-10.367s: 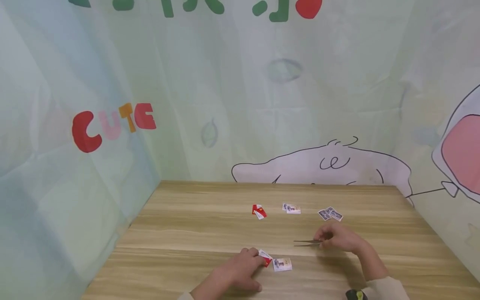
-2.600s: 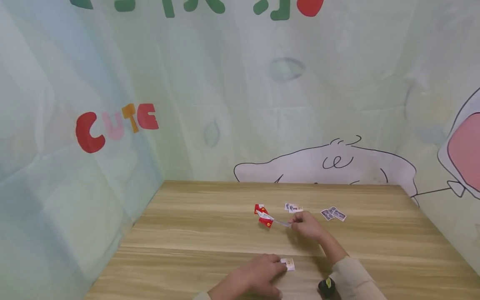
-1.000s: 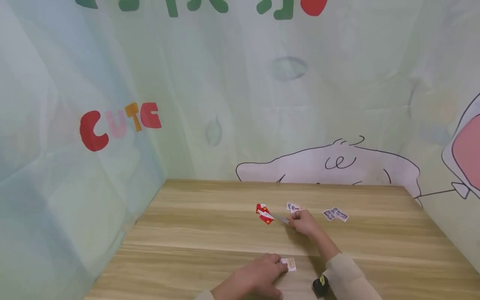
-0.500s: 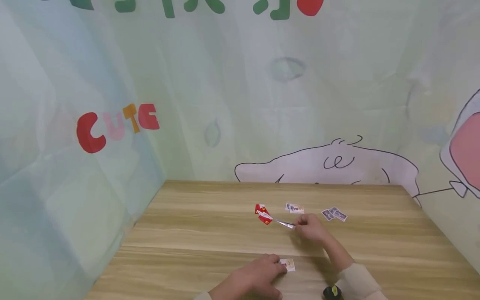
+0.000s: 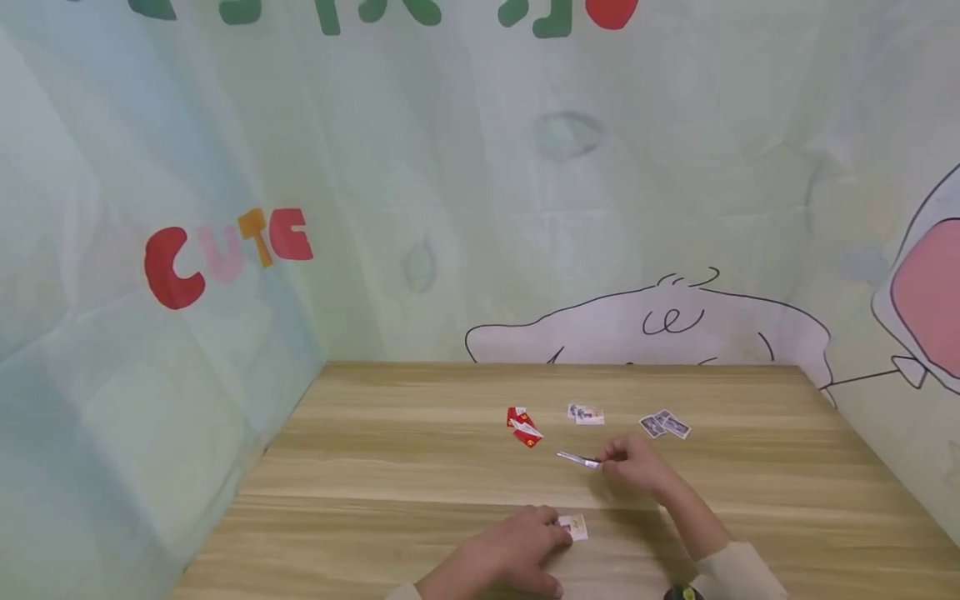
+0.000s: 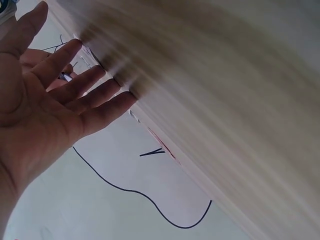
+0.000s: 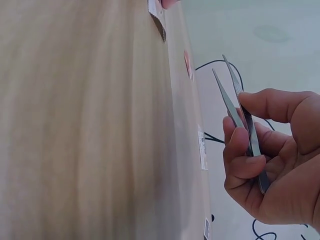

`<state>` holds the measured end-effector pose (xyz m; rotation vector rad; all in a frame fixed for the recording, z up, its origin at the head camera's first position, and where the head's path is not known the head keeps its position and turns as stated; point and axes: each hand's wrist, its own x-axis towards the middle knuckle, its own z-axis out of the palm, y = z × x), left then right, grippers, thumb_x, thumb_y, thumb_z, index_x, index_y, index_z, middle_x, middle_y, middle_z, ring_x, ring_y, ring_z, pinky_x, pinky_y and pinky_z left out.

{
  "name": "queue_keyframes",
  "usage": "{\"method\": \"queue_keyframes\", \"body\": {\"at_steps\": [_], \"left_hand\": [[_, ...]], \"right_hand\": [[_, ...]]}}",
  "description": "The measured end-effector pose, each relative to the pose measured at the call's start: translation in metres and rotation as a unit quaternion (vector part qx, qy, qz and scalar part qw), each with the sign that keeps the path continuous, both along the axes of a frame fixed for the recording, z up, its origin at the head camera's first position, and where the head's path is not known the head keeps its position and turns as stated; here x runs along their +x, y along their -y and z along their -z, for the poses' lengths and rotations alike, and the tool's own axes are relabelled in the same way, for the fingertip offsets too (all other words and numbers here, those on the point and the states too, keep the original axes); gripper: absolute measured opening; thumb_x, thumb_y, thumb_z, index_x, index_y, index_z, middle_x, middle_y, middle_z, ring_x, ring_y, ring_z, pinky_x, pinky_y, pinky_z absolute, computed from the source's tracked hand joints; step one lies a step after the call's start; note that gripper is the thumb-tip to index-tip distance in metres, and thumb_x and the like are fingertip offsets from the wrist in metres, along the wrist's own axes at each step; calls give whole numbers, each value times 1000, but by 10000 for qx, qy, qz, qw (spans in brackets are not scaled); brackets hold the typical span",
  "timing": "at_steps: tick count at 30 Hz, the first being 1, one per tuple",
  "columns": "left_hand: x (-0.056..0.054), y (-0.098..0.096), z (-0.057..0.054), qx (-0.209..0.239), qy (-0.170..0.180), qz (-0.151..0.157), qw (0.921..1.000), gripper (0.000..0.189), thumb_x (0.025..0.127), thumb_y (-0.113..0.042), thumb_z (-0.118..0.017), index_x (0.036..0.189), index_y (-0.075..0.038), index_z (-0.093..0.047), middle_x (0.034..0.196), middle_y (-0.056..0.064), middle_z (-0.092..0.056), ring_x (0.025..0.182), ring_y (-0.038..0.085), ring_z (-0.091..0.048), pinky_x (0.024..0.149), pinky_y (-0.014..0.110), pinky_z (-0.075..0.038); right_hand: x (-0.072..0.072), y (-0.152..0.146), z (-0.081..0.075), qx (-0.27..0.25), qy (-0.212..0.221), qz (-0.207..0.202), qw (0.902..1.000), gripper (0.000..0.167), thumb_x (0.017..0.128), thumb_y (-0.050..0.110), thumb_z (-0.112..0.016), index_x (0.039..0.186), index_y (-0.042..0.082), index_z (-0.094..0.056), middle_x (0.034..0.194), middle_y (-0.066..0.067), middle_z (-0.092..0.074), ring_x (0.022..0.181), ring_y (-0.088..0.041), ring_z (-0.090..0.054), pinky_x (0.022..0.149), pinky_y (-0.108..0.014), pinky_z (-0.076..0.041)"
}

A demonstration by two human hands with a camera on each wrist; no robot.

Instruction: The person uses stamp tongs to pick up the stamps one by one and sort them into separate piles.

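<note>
My right hand [image 5: 637, 468] holds metal tweezers [image 5: 576, 459] above the table, their tips pointing left. In the right wrist view the tweezers [image 7: 234, 107] are pinched between thumb and fingers, with the two tips apart and nothing between them. Near the front, my left hand [image 5: 510, 550] rests its fingertips on a pale postage stamp [image 5: 577, 527], partly hidden by them; the left wrist view shows those fingers [image 6: 75, 90] extended. A toothed stamp edge [image 7: 159, 22] lifts a little from the wood in the right wrist view. Beyond the tweezers lie overlapping red-and-white stamps [image 5: 528, 434].
Further back on the wooden table [image 5: 390, 467] lie a pair of overlapping pale stamps [image 5: 590, 415] and a small group of grey stamps [image 5: 676, 426]. A printed cloth backdrop [image 5: 420, 167] closes off the rear and sides.
A red stamp that lay by my left hand now lies with the red group at the back. The tweezers have drawn away from that group, rightward and nearer me. My left hand stays put.
</note>
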<state>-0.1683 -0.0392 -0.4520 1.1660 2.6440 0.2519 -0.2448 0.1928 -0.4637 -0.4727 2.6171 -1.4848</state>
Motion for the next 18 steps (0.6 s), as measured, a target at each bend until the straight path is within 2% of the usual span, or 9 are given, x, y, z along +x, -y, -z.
{"method": "queue_keyframes", "body": {"at_steps": [6, 12, 18], "left_hand": [[-2, 2, 1, 120, -31, 47, 9999, 46, 73, -37, -76, 114, -21, -63, 113, -6, -51, 99, 8, -46, 85, 23, -40], [0, 3, 1, 109, 115, -32, 9999, 47, 73, -37, -75, 116, -21, -62, 120, -3, -50, 107, 10, -47, 90, 25, -39], [0, 4, -1, 96, 253, -28, 9996, 48, 74, -37, -75, 118, -21, -62, 122, -3, -50, 108, 10, -46, 90, 26, -40]], "right_hand": [[6, -5, 0, -19, -61, -93, 9999, 9, 76, -2, -63, 84, -6, -64, 76, -5, -60, 70, -17, -52, 63, -31, -45], [13, -11, 3, -179, 135, -209, 9995, 11, 75, -3, -63, 85, -7, -64, 76, -6, -59, 69, -19, -51, 60, -30, -45], [17, -16, 7, -171, 310, -250, 9991, 13, 75, -2, -64, 87, -6, -64, 78, -6, -60, 72, -20, -52, 64, -30, -45]]}}
